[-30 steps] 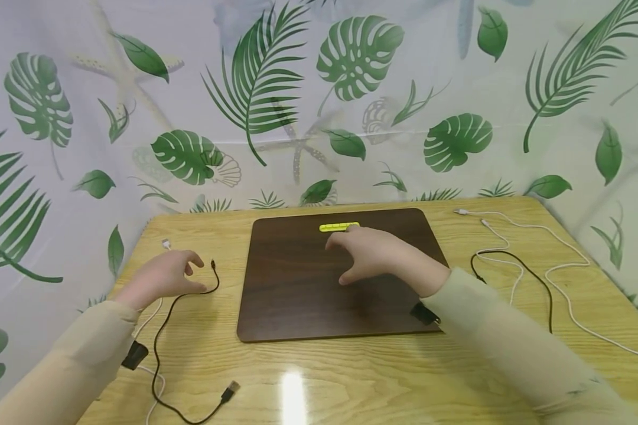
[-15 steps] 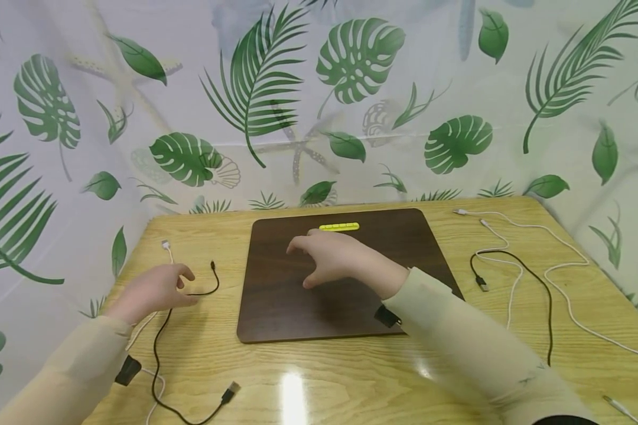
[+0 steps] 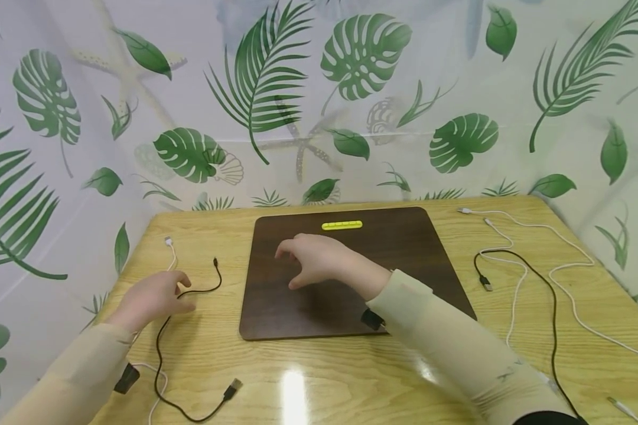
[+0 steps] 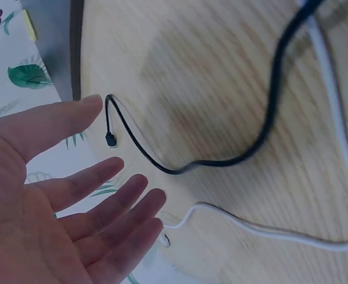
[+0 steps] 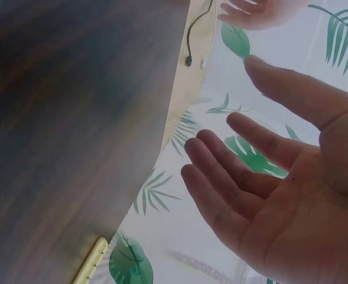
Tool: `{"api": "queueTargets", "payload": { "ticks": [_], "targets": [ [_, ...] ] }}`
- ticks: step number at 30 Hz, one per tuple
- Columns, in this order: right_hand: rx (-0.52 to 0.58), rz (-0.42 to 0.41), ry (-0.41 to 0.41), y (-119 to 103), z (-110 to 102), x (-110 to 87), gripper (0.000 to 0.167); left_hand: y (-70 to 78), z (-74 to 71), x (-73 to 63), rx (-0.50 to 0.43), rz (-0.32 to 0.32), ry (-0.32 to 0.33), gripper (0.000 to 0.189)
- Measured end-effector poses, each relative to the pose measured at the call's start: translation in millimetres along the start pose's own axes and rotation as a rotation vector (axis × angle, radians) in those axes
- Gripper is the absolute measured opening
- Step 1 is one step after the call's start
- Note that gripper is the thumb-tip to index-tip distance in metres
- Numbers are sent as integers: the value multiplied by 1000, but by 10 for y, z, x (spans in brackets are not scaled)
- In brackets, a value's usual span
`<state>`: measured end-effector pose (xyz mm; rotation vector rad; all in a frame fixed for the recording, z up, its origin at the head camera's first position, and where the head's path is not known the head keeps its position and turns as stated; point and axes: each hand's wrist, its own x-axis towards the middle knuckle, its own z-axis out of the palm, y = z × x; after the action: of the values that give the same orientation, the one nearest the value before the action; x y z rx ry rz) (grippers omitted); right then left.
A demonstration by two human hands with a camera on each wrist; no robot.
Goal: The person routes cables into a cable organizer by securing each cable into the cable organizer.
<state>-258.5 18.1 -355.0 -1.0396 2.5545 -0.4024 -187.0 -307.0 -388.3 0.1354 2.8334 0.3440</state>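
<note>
"Cable, black point(image 4: 274, 89) — how does it lie to the fingers?"

"Its big plug point(image 3: 233, 389) rests at the near side of the table point(image 3: 372, 383). From there it passes beneath the left hand point(image 3: 151, 298), and its small plug point(image 3: 215, 262) lies beyond the fingertips. That thumb stands wide of four loosely bent fingers. A white cable point(image 4: 334, 92) runs under the same hand."

"And the right hand point(image 3: 319, 260)?"

"Over the dark board point(image 3: 399, 254), thumb and fingers wide apart. The yellow strip point(image 3: 342, 225) lies beyond it, near the board's far edge."

"What's hard to see?"

"A white plug point(image 3: 620, 406) at lower right has its cord cut off by the frame. The right sleeve point(image 3: 441, 336) covers the board's near right corner. The left hand hides a stretch of both cables beneath it."

"Edges and room?"

"A band of wood separates the left hand from the board's left edge. Another black plug point(image 3: 485, 283) lies just beside the right edge — and behind the table's far edge hangs a leaf-print cloth point(image 3: 298, 88)."
</note>
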Motion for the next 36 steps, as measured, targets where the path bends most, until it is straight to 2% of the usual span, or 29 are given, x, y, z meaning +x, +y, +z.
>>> {"api": "queueTargets", "payload": {
  "ticks": [4, 8, 16, 23, 32, 36],
  "targets": [
    [9, -19, 12, -34, 55, 22, 55, -12, 59, -42, 39, -7, 43, 48],
    [15, -38, 20, -62, 115, 48, 52, -3, 98, -67, 50, -15, 55, 48],
    [7, -54, 18, -89, 235, 111, 47, -19, 212, -3, 42, -14, 85, 47],
    [21, -37, 16, -101, 344, 194, 45, -4, 290, 42, 77, 16, 139, 47],
    [20, -35, -11, -120, 414, 242, 43, 69, 327, -73, 98, 44, 147, 47],
    [22, -32, -15, -96, 439, 266, 42, 63, 340, -49, 111, 57, 181, 46]
  ]
}}
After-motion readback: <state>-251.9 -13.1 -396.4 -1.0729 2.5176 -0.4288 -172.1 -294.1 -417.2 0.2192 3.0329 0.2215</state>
